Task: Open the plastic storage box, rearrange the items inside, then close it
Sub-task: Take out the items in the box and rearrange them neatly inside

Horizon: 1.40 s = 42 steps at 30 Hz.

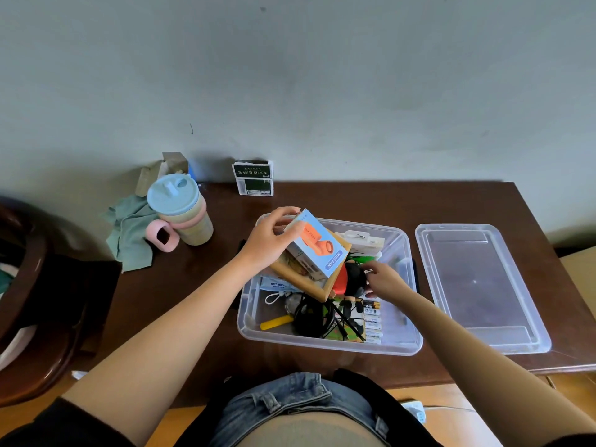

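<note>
Your left hand [271,243] pinches the fan box [317,250]; your right [382,279] fingers a toy [350,280]. Tilting could drop the frame [309,285].

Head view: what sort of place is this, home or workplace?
Probably a home room: a dark wooden table against a plain wall, a lidded drinking cup beside a crumpled cloth, and a plastic storage box of household odds and ends.
</note>
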Tool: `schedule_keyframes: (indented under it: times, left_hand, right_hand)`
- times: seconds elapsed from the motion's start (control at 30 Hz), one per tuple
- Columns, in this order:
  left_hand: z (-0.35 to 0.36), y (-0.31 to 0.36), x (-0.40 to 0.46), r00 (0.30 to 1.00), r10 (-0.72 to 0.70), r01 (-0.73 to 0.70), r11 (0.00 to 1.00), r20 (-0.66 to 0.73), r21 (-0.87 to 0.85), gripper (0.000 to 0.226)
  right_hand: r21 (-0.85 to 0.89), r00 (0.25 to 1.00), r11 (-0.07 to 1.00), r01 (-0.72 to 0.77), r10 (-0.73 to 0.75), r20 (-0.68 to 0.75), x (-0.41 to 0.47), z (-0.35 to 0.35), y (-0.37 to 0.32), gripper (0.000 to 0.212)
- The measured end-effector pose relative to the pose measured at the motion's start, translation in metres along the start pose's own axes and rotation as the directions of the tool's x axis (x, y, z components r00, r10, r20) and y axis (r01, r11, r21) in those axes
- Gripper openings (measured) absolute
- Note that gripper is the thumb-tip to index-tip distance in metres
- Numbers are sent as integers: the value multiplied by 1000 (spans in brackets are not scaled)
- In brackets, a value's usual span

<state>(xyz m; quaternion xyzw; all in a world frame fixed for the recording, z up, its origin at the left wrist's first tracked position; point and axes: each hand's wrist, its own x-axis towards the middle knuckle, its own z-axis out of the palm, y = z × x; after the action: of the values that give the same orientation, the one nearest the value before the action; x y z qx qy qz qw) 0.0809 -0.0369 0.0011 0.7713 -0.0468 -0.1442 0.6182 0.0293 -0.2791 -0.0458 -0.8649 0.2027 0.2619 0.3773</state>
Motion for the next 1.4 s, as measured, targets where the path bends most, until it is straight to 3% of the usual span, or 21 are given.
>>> schedule_keyframes:
  times: [0.07, 0.2, 0.37, 0.5, 0.63, 0.77, 0.93, 1.1, 1.2, 1.3, 1.4]
  left_hand:
    - [-5, 1, -4, 1000, 23, -23, 1000, 18, 9, 40]
    - [-16, 1, -16, 996, 34, -32, 999, 85, -23, 54]
    - [-31, 1, -32, 991, 24, -26, 1000, 133, 11, 51]
    - [-40, 0, -46, 958, 36, -23, 999, 283, -47, 51]
    - [-37, -4, -55, 906, -44, -57, 973, 421, 225, 60]
    - [-31, 2, -54, 824, -226, -58, 878, 519, 475, 68]
    - [-26, 11, -51, 807, -311, -112, 754, 502, 647, 68]
    - [-25, 10, -49, 858, -279, -20, 822, 432, 570, 46]
    - [-25, 8, -46, 904, -232, 11, 852, 360, 523, 30]
    - [-22, 10, -39, 903, -245, -5, 814, 352, 581, 30]
    - [-16, 6, -34, 892, -290, 9, 778, 347, 628, 32]
  right_hand:
    - [50, 1000, 999, -5, 5, 1, -2, -1, 0, 45]
    - [-32, 997, 997, 67, -68, -35, -6, -1, -3, 35]
    - [-25, 994, 994, 106, -106, -18, -7, 5, -10, 30]
    - [40, 997, 996, 81, -81, -9, -8, 7, -14, 32]
    - [128, 1000, 992, 21, -23, 18, -11, 10, -17, 24]
    - [115, 1000, 993, 20, -18, -12, -9, 10, -15, 22]
    - [94, 999, 995, 45, -44, -14, -6, 4, -20, 32]
    - [-41, 971, 984, 174, -164, 171, -8, 6, -22, 43]
    - [-81, 960, 976, 203, -183, 210, -9, 3, -20, 37]
    - [-56, 974, 986, 157, -145, 177, -9, -1, -19, 45]
    - [-210, 964, 962, 176, -125, 234, -6, -3, -18, 48]
